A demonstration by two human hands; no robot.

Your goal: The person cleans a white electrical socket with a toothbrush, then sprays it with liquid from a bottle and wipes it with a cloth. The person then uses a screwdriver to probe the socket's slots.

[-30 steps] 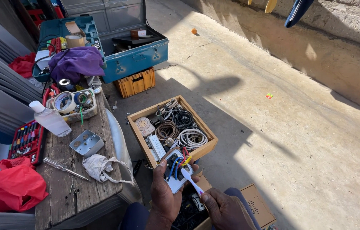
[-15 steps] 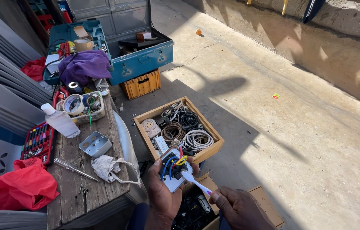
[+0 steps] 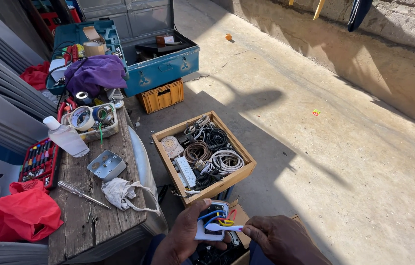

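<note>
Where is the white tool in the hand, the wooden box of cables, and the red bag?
white tool [image 3: 224,227], head view, middle of its shaft.
wooden box of cables [image 3: 243,172], head view, front right wall.
red bag [image 3: 23,211], head view, middle of the crumpled plastic.

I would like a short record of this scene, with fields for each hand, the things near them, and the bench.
Left hand: holds a white socket plate, wired back facing up
Wires: blue, red and yellow, on the plate
Right hand: holds a white-handled tool to the plate
Ahead of hands: wooden box of coiled cables
Bench: metal box, screwdriver, clear bottle, red bag
</note>
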